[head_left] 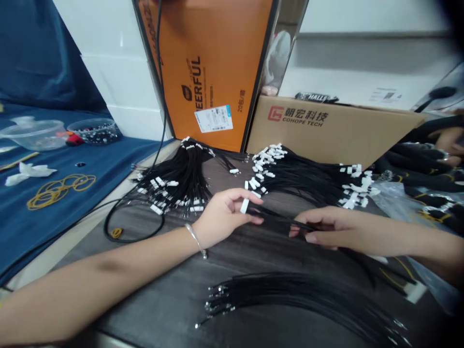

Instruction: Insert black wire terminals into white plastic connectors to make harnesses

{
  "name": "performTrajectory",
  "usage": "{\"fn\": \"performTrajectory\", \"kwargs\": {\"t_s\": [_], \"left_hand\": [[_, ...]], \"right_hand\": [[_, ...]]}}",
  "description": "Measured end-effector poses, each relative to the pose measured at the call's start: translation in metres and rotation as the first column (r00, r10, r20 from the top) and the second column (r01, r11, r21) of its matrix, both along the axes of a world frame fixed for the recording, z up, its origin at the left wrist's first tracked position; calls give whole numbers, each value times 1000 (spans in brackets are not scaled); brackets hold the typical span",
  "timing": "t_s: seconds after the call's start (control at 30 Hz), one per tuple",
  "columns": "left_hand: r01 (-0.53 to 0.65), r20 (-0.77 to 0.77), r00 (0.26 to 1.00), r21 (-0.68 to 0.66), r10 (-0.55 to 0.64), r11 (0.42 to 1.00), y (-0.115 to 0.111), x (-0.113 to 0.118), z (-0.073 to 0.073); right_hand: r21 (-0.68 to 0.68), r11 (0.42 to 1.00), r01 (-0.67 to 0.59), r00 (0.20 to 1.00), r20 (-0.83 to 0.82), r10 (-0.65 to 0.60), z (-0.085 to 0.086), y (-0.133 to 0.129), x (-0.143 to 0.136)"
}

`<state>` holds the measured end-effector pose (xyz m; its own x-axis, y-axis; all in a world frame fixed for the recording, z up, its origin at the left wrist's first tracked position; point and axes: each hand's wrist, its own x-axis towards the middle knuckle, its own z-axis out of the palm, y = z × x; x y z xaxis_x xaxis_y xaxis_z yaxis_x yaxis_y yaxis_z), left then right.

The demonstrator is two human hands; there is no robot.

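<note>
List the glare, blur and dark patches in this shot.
Head view: the upper right corner falls to black; head view: a faint glare streak marks the white box at left, and metal tips glint on the nearest black wire bundle; head view: the shipping label's small print is too soft to read.

1. In front of you spreads a dark wood-grain tabletop (163,302), with a pale edge along its left side.
2. To your left, deep blue cloth (21,237) lies flat and rises at the back.
3. Ahead of you stand glossy white panels (116,72), and just beside them an upright orange carton (221,48).
4. Toward your right, a brown carton (337,137) printed "COHOPE TECH" stands before a white surface (348,63).
5. You see a soft sheen of light on the tabletop.
</note>
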<state>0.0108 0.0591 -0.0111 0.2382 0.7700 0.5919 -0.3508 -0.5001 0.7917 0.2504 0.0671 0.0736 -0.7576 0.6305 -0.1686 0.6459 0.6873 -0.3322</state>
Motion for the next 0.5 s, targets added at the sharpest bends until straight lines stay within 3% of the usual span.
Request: {"fn": "performTrajectory", "kwargs": {"t_s": [0.03,0.07,0.1,0.17,0.23,0.27,0.3,0.37,0.47,0.5], "left_hand": [[21,-23,1000,-21,-21,1000,3,-1,-1],[47,-49,998,-46,-49,998,7,-3,-3],[76,-80,993,-76,-82,994,10,-4,-4],[133,-140,978,-147,-154,980,16,-5,-7],[174,-176,961,-218,-214,960,19,-5,-9],[185,-178,956,-249,-233,951,20,-5,-9],[187,-167,957,-276,-239,943,20,-5,-10],[169,-131,967,-322,-221,932,21,-5,-9],[124,-108,978,-377,-176,918,22,-4,-6],[110,-108,981,-389,-164,914,22,-3,-5]], "right_hand": [[183,983,-15,1000,22,11,1,-3,1],[365,930,-32,999,48,16,0,-5,3],[534,844,-43,997,77,2,-2,-5,5],[789,612,-57,987,138,-86,-11,1,12],[909,401,-112,968,190,-161,-24,12,18],[926,349,-145,960,217,-178,-31,18,20],[927,336,-168,957,235,-171,-36,24,22],[906,381,-183,964,241,-109,-41,29,23],[879,453,-145,988,151,23,-26,19,29],[880,471,-68,998,54,45,-18,12,33]]}}
